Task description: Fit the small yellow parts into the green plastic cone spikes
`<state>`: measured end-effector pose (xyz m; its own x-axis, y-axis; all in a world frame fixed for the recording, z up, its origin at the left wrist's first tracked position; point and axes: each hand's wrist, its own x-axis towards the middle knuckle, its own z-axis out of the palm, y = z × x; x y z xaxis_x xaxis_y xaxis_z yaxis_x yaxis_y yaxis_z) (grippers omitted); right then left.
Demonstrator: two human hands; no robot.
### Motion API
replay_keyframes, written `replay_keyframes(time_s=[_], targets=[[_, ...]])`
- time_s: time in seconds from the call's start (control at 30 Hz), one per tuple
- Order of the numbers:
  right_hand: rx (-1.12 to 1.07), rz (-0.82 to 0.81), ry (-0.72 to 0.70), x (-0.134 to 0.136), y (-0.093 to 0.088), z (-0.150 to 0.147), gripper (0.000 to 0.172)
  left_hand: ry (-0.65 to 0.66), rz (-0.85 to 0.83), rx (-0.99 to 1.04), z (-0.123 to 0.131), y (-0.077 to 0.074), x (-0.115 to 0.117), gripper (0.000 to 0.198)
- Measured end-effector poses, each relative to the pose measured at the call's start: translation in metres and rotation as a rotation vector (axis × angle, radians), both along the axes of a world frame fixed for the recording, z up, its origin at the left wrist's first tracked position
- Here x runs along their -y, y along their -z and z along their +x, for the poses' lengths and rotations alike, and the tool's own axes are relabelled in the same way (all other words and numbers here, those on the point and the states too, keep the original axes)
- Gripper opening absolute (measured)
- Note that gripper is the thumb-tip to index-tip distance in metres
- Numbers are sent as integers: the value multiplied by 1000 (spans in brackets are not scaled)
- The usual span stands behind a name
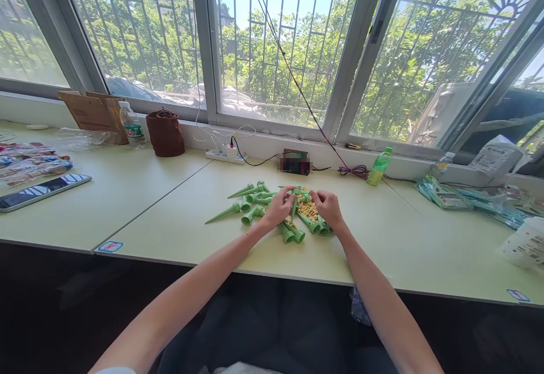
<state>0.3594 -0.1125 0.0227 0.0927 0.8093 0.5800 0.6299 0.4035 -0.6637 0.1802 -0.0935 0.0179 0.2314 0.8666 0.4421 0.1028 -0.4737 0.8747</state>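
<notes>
Where hands (279, 206) curl, green cones (225, 213) taper; stubby pellets (308, 210) heap.

Green spike (294, 208) partly hidden by left hand (280, 206); hold of right hand (328, 206) unclear; dark device (296, 164) pixelated.

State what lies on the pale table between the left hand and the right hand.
In the head view, small tan pellets and green tapered plastic-looking spikes lie between the left hand and the right hand.

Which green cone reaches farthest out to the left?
The cone whose thin tip points left and slightly toward the person; that tip sticks out past all the other cones.
</notes>
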Motion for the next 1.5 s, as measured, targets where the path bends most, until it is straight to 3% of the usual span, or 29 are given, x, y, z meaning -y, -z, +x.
replay_keyframes(time_s=[0.2, 0.57, 0.83, 1.2, 1.5], targets=[[58, 2, 1, -3, 2, 4, 38, -141, 131, -169, -3, -1, 0, 30], [96, -78, -42, -8, 7, 7, 22, -134, 248, -480, -4, 5, 5, 29], [104, -142, -82, -10, 11, 9, 18, -159, 251, -555, -4, 4, 7, 33], [254, -136, -186, -7, 9, 7, 13, -338, 192, -613, -6, -1, 9, 26], [292, -141, -201, -10, 15, 7, 14, -326, 204, -638, -5, -3, 12, 27]])
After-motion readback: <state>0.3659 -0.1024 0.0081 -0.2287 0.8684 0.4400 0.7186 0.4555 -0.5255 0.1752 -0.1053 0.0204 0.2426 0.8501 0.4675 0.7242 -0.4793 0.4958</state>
